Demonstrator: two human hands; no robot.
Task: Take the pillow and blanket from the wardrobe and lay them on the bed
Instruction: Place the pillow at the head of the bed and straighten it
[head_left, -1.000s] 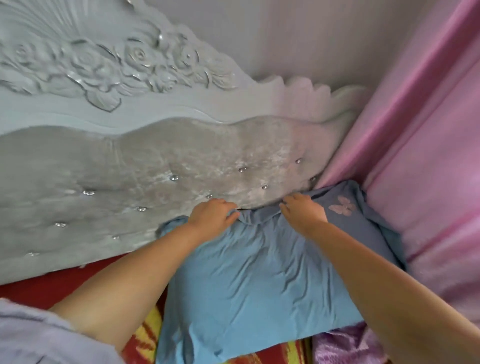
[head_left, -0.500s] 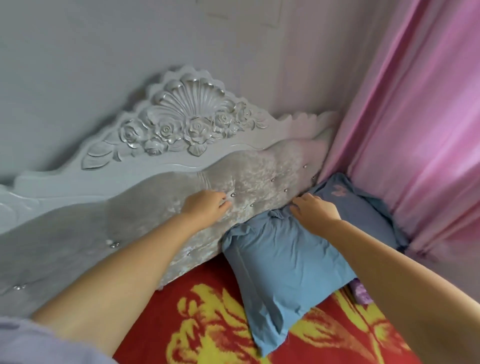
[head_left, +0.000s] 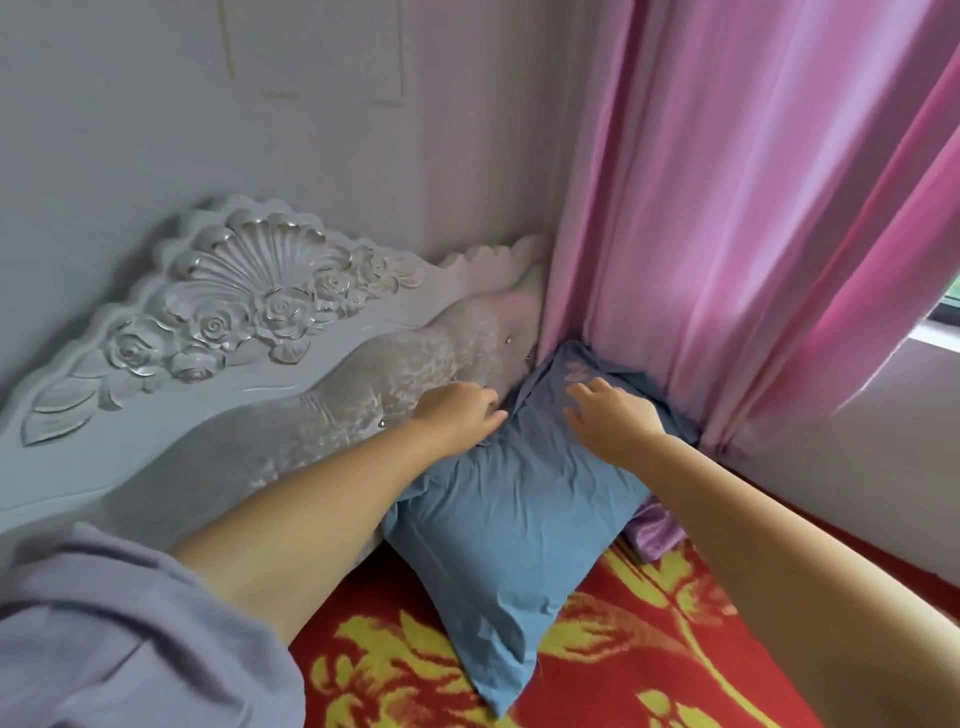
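Both hands, left hand (head_left: 460, 410) and right hand (head_left: 608, 413), rest loose fingers, holding nothing, on the blue pillow (head_left: 514, 519) at centre frame, likely seating it against the headboard (head_left: 291, 364).

Single view, head-worn wide-angle camera. Looks forward and down from above the bed (head_left: 649, 649), facing the corner where the carved headboard (head_left: 234, 332) meets the pink curtain (head_left: 727, 234). Both forearms enter from the bottom edge and reach away from the lens; left hand (head_left: 460, 415) and right hand (head_left: 610, 418) sit near frame centre. Close range: sleeve (head_left: 130, 639) fills the lower left corner. Straight lines bow toward the edges. No second view to share with.
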